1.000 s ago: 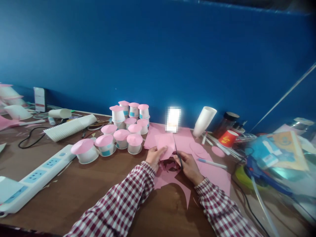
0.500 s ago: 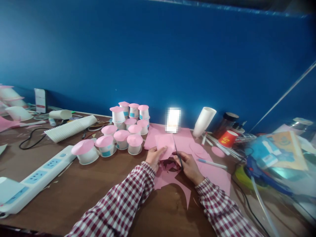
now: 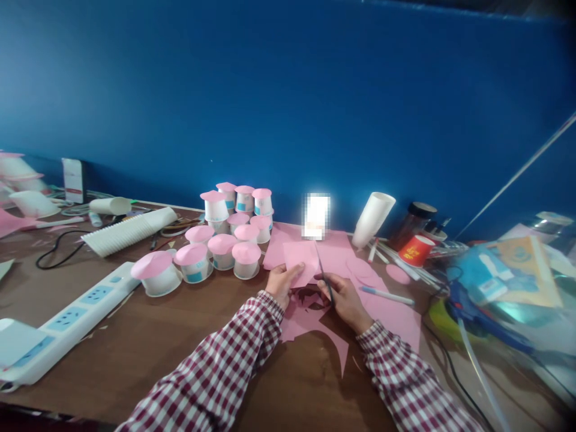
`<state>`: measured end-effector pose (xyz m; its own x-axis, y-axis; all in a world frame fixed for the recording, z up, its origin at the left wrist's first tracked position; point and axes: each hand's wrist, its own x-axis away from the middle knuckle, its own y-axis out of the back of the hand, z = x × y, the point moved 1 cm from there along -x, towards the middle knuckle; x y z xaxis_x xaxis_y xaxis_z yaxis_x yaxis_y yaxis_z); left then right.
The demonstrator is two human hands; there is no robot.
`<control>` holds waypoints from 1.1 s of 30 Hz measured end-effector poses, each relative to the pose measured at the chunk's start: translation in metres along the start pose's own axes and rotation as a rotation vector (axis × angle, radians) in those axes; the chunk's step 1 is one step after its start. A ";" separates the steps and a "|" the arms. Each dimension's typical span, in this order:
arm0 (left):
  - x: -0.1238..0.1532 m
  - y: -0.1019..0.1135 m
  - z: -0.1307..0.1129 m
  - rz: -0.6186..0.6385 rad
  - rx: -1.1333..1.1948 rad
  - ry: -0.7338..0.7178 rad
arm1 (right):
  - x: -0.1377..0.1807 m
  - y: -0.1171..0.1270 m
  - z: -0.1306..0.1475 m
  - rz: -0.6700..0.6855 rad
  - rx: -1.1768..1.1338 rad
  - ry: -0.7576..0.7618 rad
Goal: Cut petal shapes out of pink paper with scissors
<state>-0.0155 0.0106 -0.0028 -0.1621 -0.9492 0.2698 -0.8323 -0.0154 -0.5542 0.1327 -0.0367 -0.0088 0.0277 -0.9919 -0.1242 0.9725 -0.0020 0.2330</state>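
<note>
My left hand (image 3: 282, 284) pinches a small sheet of pink paper (image 3: 300, 259) by its lower left side, thumb on top. In my right hand (image 3: 345, 298) is a pair of scissors (image 3: 327, 281), its dark blades pointing up along the paper's right edge. Whether the blades are parted I cannot tell. Below both hands lie pink paper scraps (image 3: 310, 321) with curved cut edges. Larger pink sheets (image 3: 335, 245) spread behind, and a marker pen (image 3: 387, 296) rests on the paper right of my right hand.
Several paper cups topped with pink discs (image 3: 245, 252) stand to the left. A white power strip (image 3: 74, 321) lies at front left. Stacked white cups (image 3: 372, 219), a red cup (image 3: 416, 250) and a blue glue gun (image 3: 486, 324) are on the right. A glowing blurred screen (image 3: 316, 216) stands behind.
The view has shifted very slightly. Both hands keep nearly the same place, and the paper and scissors have barely moved.
</note>
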 end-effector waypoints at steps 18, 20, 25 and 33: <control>-0.002 0.003 0.000 -0.009 -0.003 -0.010 | -0.001 0.002 0.001 -0.011 0.050 0.034; -0.002 0.002 -0.001 -0.011 0.000 -0.009 | 0.000 0.002 0.002 -0.010 0.059 0.033; -0.001 0.002 -0.002 -0.027 -0.021 -0.001 | 0.000 0.002 0.002 -0.005 0.051 0.031; -0.009 0.009 0.000 0.004 -0.088 -0.074 | 0.000 0.000 0.003 0.012 -0.036 -0.021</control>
<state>-0.0213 0.0193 -0.0107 -0.1283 -0.9699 0.2069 -0.8756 0.0128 -0.4829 0.1321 -0.0376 -0.0059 0.0352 -0.9942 -0.1014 0.9798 0.0143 0.1994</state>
